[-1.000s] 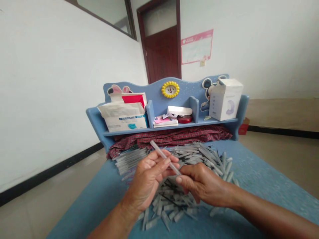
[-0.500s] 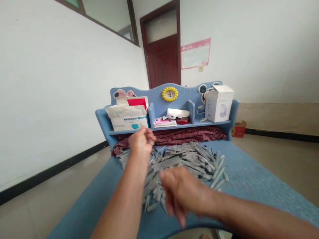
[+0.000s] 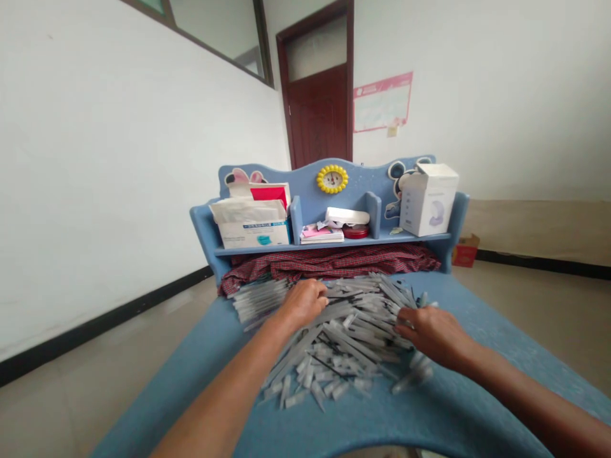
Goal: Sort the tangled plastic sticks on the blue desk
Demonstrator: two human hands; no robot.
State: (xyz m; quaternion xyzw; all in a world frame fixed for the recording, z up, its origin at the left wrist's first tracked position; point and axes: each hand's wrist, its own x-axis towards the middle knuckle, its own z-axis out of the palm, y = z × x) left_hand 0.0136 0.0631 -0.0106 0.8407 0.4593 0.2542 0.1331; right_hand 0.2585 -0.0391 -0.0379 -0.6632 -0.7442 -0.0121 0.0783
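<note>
A loose heap of translucent, pen-like plastic tubes and short caps (image 3: pixel 344 343) covers the middle of the blue desk (image 3: pixel 286 432), with thin dark sticks among them. My left hand (image 3: pixel 305 302) is over the back middle of the heap, its fingers curled and closed; whatever they pinch is hidden. To its left, similar tubes (image 3: pixel 260 302) lie side by side in a neater row. At the heap's right edge, my right hand (image 3: pixel 432 334) has its fingers bent together against the tubes. What it grips cannot be made out. Below that hand, a few pieces (image 3: pixel 413 375) look blurred.
A red checked cloth (image 3: pixel 334 262) lies bunched under the shelf (image 3: pixel 267 250) at the back. On the shelf stand a mask box (image 3: pixel 252 232), papers (image 3: pixel 322 236), a round red tin (image 3: pixel 356 232) and a tall white box (image 3: pixel 429 200). A yellow flower-shaped clock (image 3: pixel 332 179) is above.
My left hand has come down from in front of the shelf onto the heap. My right hand has moved away from the near side to the heap's right edge.
</note>
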